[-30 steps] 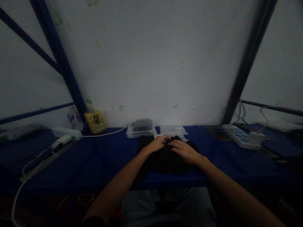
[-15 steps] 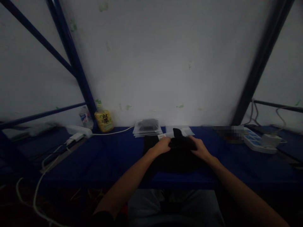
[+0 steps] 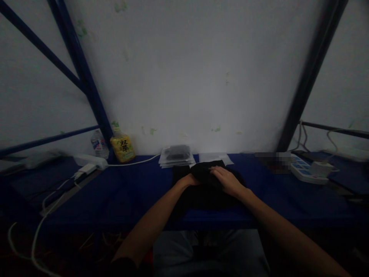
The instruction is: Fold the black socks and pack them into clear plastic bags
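Observation:
A black cloth, perhaps a garment, lies in a dark heap on the blue table in front of me; its exact kind is too dark to make out. My left hand reaches under a raised fold of it, so the fingers are hidden. On top of that fold rests my right hand, its fingers bent over the cloth and gripping it near the left hand. Just behind the cloth sits a stack of clear plastic packets with something dark inside. Another flat clear packet lies to its right.
The blue table runs up to a white wall. At the left stand a yellow drink bottle and a clear bottle, near a white power strip with cables. A white power strip with a plug lies at the right.
My right hand has shifted left and up onto the top of the cloth. The left hand has slid under the fold, and the upright black flap has gone down. The view has turned slightly right.

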`<state>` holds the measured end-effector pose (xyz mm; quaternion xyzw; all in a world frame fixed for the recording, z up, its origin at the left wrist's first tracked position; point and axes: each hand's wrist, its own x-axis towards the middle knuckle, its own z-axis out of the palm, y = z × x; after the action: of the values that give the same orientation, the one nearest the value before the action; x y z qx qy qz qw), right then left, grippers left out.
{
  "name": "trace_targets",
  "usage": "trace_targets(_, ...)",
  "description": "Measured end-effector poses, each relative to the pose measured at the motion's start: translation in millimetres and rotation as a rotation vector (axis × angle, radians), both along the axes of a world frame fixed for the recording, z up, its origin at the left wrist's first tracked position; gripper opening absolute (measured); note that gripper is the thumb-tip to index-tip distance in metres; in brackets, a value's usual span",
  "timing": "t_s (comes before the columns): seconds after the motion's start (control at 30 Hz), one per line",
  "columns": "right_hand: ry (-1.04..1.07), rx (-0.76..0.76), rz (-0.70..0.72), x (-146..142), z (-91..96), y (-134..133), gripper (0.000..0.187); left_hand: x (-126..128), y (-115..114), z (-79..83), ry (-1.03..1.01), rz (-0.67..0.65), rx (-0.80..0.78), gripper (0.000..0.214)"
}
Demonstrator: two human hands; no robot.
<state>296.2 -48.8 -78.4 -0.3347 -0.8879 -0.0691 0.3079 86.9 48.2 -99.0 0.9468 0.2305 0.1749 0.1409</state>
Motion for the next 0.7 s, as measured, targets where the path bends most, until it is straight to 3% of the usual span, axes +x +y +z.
trace_targets(0.13, -0.202, -0.065, 0.098, 6.4, -7.6, 0.9, 0.049, -3.0, 0.6, 5.8, -0.081, -0.077, -0.024, 0.055)
trace_targets(0.23, -0.264, -0.09, 0.065, 7.6, -9.6, 7.6, 0.051, -1.6, -11.2, 15.2, -0.147, -0.179, -0.02, 0.073)
trace_targets(0.4, -0.308, -0.063, -0.16, -2.8, -10.2, 20.3, 0.06, 4.0, -32.2, 31.4, -0.036, -0.069, 0.112, 0.093)
trace_targets(0.6, -0.373, -0.117, -0.473, -26.8, -8.7, 34.6, 0.042, 11.9, -51.1, 48.6, 0.085, 0.012, 0.299, 0.09)
trace_targets(0.7, -0.408, -0.122, -0.505, -38.8, -11.3, 43.3, 0.043, 11.5, -56.0, 53.0, 0.117, -0.011, 0.33, 0.089)
